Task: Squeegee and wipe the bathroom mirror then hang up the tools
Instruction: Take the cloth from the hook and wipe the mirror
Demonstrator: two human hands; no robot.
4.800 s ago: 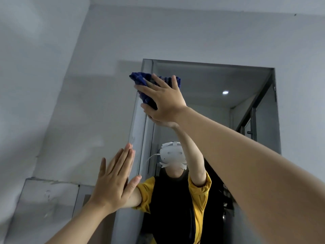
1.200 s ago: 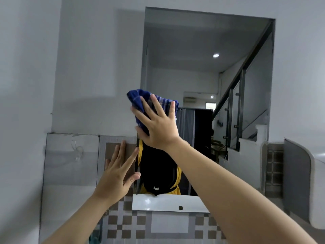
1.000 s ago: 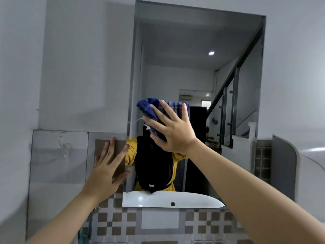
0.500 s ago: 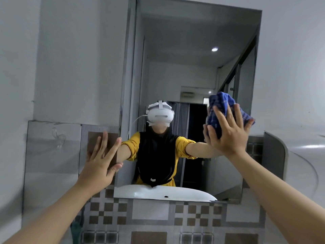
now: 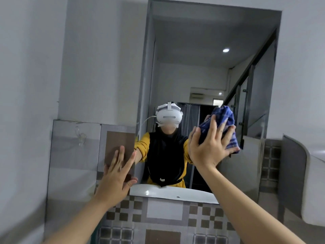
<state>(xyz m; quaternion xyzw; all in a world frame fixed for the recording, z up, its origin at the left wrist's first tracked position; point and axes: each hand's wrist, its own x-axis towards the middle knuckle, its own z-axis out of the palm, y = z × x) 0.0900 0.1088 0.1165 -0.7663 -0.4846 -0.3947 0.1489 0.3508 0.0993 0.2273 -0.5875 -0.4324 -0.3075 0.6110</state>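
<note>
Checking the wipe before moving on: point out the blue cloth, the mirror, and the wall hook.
blue cloth [image 5: 226, 118], head view, bunched top above the fingers.
mirror [image 5: 193, 41], head view, upper glass.
wall hook [image 5: 80, 136], head view, clear hook body.

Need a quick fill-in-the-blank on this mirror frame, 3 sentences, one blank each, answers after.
1. The right hand presses a ____ checked cloth against the mirror.
2. The left hand rests flat, fingers spread, on the tiled wall by the mirror's ____ edge.
3. A clear hook on the wall tile left of the mirror has ____ hanging on it.

Missing words: blue; left; nothing
</note>
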